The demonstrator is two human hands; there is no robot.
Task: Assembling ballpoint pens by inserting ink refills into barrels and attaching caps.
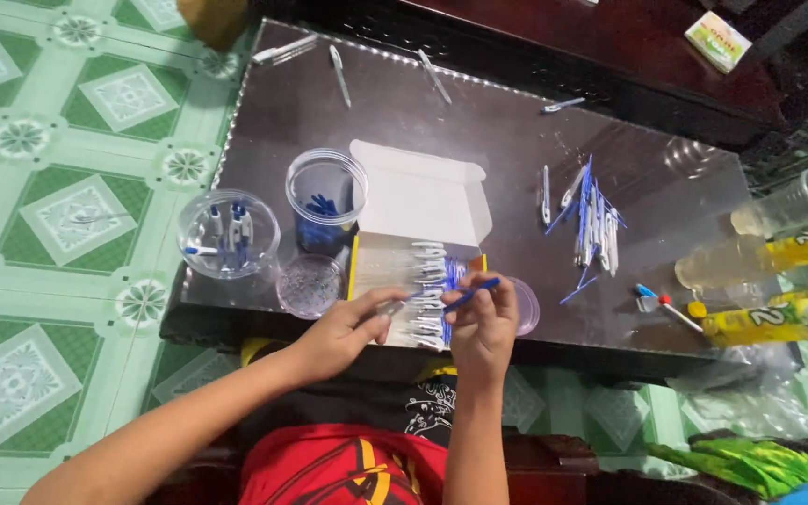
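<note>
Evidently the person is working over the near edge of the dark glossy tabletop (404, 122), both hands busy at the front of the open white cardboard box (420, 208), which is serving as the landmark for everything else. The right hand (482, 323) is pinching a thin blue plastic pen refill (470, 295) between thumb and fingertips, just at the box's near right corner. The left hand (348, 329) is closing its fingers on a clear plastic pen barrel (393, 305), held at the box's near edge, tip pointing toward the refill.

Both pieces are looking very light and slim. The refill is likely bending a little if squeezed mid-length, so a grip close to its end is keeping it straighter. The barrel seems stiff but smooth and apt to slip or roll; holding it round the middle looks safest.

Inside the box a row of white pen parts (429, 281) is lying side by side. Left of the box a clear plastic cup of blue caps (326, 198) is standing, and farther left a clear round tub with a few pens (227, 234). Right of the box a loose heap of blue and white pen pieces (593, 224) is spreading, well apart from the hands.
</note>
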